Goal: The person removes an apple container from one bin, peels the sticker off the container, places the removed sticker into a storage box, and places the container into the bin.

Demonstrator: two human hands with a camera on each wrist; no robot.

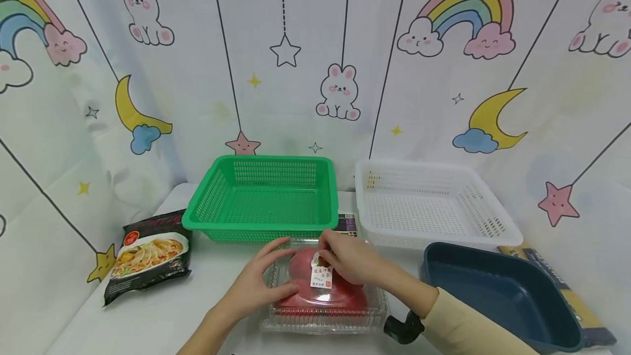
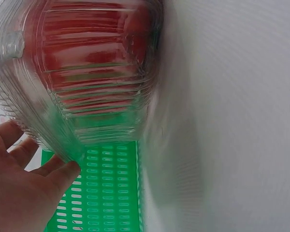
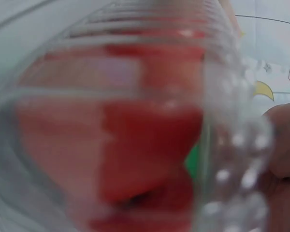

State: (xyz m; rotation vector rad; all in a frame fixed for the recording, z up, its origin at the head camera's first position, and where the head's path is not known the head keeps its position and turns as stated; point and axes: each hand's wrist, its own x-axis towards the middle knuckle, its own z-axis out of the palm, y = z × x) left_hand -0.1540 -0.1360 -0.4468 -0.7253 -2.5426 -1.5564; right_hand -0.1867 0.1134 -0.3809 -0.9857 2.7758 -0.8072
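Note:
A clear plastic clamshell box [image 1: 325,322] with red round fruit [image 1: 308,267] inside sits in front of me. A white printed label [image 1: 321,277] is stuck on its lid. My right hand [image 1: 352,256] has its fingers curled at the top of the lid, thumb and forefinger pinching at the label's upper end; the fingertips are partly hidden. At the box's left side, my left hand [image 1: 256,278] has its fingers spread, with the thumb against the lid. Its fingertips [image 2: 67,169] touch the clear rim in the left wrist view. The right wrist view shows the box's side blurred and close.
Behind the box stand a green basket [image 1: 194,219] and a white basket [image 1: 439,242]. A dark blue basin [image 1: 503,295] is at the right, over a flat printed package [image 1: 567,289]. A black noodle packet [image 1: 150,256] lies on the left. A patterned curtain [image 1: 296,97] hangs behind.

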